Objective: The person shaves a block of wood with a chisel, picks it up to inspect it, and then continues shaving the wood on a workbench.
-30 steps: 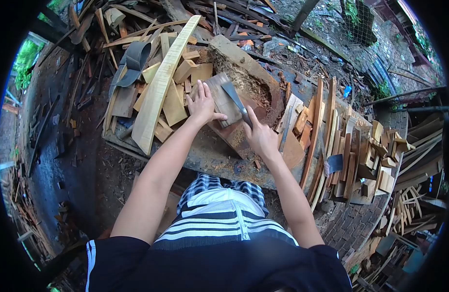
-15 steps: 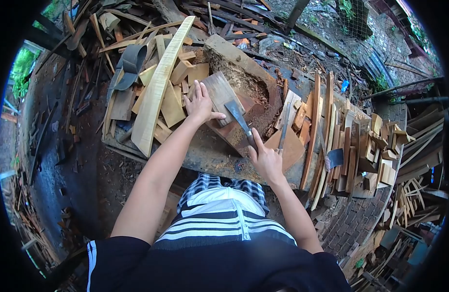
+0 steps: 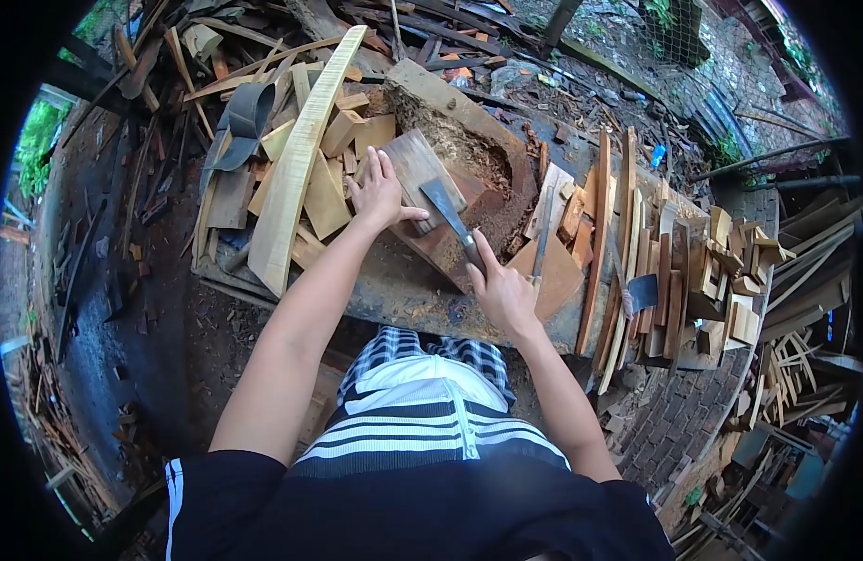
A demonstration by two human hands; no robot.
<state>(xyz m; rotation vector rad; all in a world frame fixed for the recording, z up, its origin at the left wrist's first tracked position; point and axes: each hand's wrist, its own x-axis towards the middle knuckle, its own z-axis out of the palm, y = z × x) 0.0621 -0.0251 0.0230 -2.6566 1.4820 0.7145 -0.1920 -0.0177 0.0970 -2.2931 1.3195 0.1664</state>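
My left hand (image 3: 378,192) rests on the left side of a flat grey wooden block (image 3: 420,169), fingers spread over its edge and thumb across its near end. The block lies tilted on a big hollowed chopping log (image 3: 469,131). My right hand (image 3: 499,288) grips the handle of a broad-bladed chisel (image 3: 447,209), whose metal blade lies on the block's near right part. Reddish wood chips fill the hollow of the log beside the blade.
A long pale curved board (image 3: 300,154) lies over a heap of wood offcuts (image 3: 333,164) to the left. Upright slats and small blocks (image 3: 670,271) are stacked to the right, with a second blade (image 3: 642,292) among them. Scrap timber lies all around on dark ground.
My right hand pulled the chisel back toward me a second ago, then pushed it forward a little onto the block. My left hand stayed on the block.
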